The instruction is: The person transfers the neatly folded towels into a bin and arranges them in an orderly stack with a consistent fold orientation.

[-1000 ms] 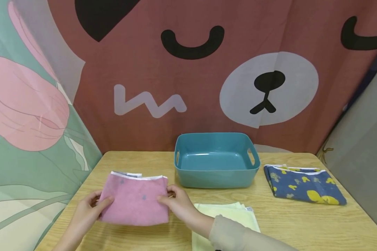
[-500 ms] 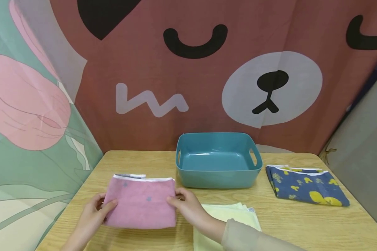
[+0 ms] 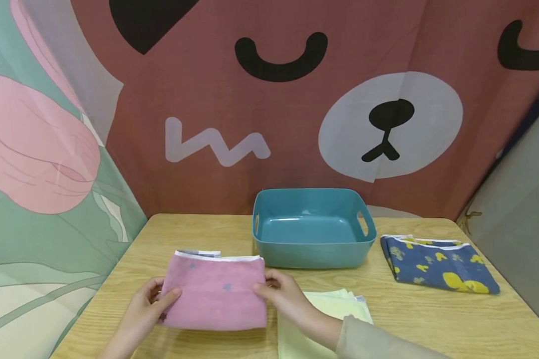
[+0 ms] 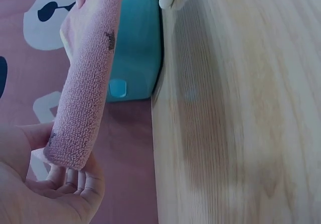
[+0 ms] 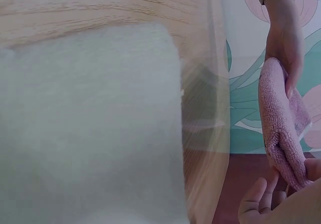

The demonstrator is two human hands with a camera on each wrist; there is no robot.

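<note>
A folded pink towel with a white edge and small grey marks is held up off the table between both hands. My left hand pinches its left side, thumb in front and fingers behind. On the opposite side my right hand grips the towel the same way. In the left wrist view the towel's thick folded edge faces the camera above the left fingers. The right wrist view shows the towel from its side, with both hands on it.
A teal basin with handle holes stands at the table's back. Partly behind the right forearm lies a folded pale yellow towel. A folded blue towel with yellow print rests at the right. A patterned curtain hangs behind the wooden table.
Both hands have carried the pink towel a little to the right, toward the pale yellow towel. Their hold looks the same. The basin and the other towels have stayed put.
</note>
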